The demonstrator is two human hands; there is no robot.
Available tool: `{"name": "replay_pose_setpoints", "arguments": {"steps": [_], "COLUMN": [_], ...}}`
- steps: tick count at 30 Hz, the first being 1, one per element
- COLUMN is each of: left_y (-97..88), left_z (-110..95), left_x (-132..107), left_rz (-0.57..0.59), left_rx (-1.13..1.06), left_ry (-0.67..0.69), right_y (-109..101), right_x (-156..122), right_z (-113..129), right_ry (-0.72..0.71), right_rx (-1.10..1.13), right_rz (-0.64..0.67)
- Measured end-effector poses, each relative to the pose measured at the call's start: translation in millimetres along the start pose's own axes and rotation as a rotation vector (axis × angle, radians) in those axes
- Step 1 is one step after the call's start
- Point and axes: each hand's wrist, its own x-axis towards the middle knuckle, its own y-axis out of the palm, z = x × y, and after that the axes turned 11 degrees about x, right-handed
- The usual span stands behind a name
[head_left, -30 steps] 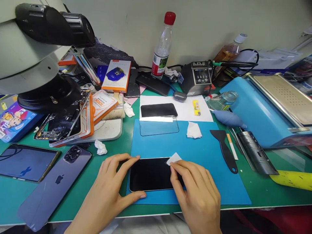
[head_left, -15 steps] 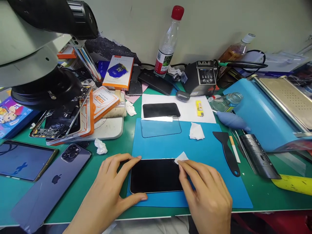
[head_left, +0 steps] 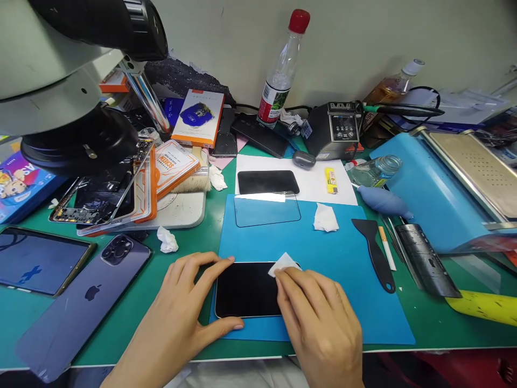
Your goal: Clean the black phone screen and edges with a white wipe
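Note:
A black phone screen [head_left: 246,293] lies flat on a blue mat [head_left: 347,269] near the front edge of the desk. My left hand [head_left: 181,307] frames its left end, index finger at the top corner and thumb at the bottom corner. My right hand [head_left: 319,323] presses a small white wipe [head_left: 283,264] onto the screen's right part and covers that end. A clear screen protector [head_left: 266,211] with a white strip lies at the mat's far edge, beside a crumpled white tissue [head_left: 325,218].
A black scraper [head_left: 374,245] and a cigarette [head_left: 386,248] lie right of the mat. A purple phone [head_left: 81,302] and a tablet [head_left: 38,261] lie at left, under a microscope [head_left: 72,81]. Behind are a plastic bottle [head_left: 280,70], a soldering station [head_left: 337,129] and a blue machine [head_left: 452,183].
My right hand slid the wipe to the right along the screen, then back left toward its middle. My left hand kept holding the screen's left end.

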Motion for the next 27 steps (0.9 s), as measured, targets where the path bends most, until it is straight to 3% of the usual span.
{"name": "replay_pose_setpoints", "arguments": {"steps": [9, 15, 17, 23, 27], "left_y": [-2.0, -2.3, -2.3, -0.8, -2.9], "left_z": [-2, -1, -1, -1, -1], "left_x": [2, 1, 1, 2, 3], "left_rz": [0.010, 0.012, 0.010, 0.005, 0.014], "left_rx": [-0.020, -0.026, -0.024, -0.021, -0.024], "left_ry": [0.002, -0.006, -0.004, 0.008, 0.014], "right_y": [-3, -23, -21, -11, -16], "right_x": [-5, -20, -25, -38, -57], "right_z": [-2, -20, -19, -6, -8], "right_ry": [-0.013, 0.153, 0.168, 0.048, -0.148], "right_rx": [0.081, 0.152, 0.180, 0.171, 0.040], "right_rz": [0.048, -0.149, -0.144, -0.042, 0.076]}}
